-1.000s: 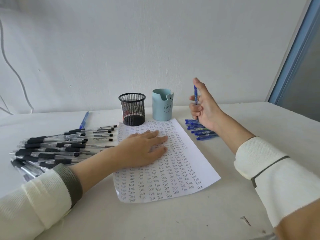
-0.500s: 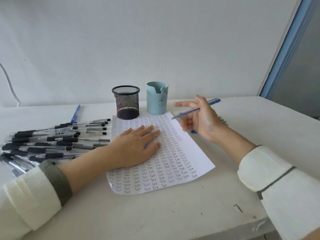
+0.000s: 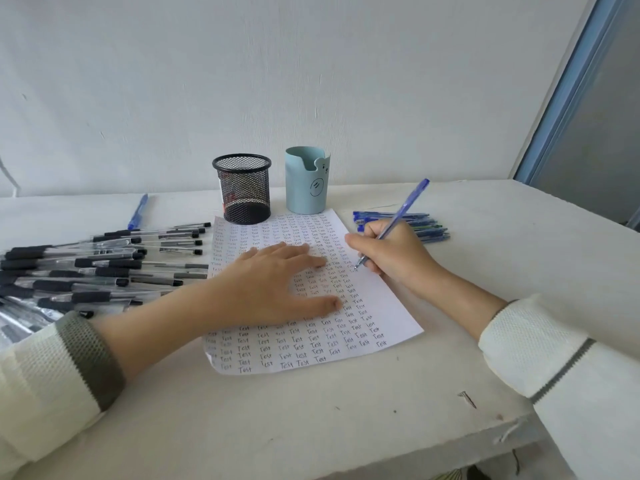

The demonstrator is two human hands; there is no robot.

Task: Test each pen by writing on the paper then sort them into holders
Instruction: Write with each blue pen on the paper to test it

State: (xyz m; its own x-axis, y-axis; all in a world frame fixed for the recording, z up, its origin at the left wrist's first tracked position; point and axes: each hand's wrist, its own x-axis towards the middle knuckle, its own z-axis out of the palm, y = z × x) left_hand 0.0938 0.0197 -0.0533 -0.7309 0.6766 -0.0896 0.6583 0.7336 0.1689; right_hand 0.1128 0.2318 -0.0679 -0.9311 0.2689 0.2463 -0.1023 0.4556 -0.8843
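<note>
A white sheet of paper [image 3: 377, 306], covered with rows of the word "Test", lies in the middle of the table. My left hand [image 3: 273, 285] presses flat on it with straight fingers. My right hand [image 3: 391, 251] grips a blue pen [image 3: 403, 211] in a writing hold, its tip touching the paper near the right edge. Behind the sheet stand a black mesh holder [image 3: 244, 188] and a light blue holder [image 3: 306, 180] with a face on it. A big pile of black pens [image 3: 97, 268] lies on the left. Several blue pens [image 3: 415, 225] lie on the right.
One lone blue pen [image 3: 138, 211] lies at the back left, near the wall. The white table [image 3: 311, 410] has a chipped front edge at the lower right. A blue door frame [image 3: 568, 84] stands at the far right.
My right hand turned the blue pen from upright to a writing hold and lowered its tip onto the paper. My left hand stayed flat on the sheet.
</note>
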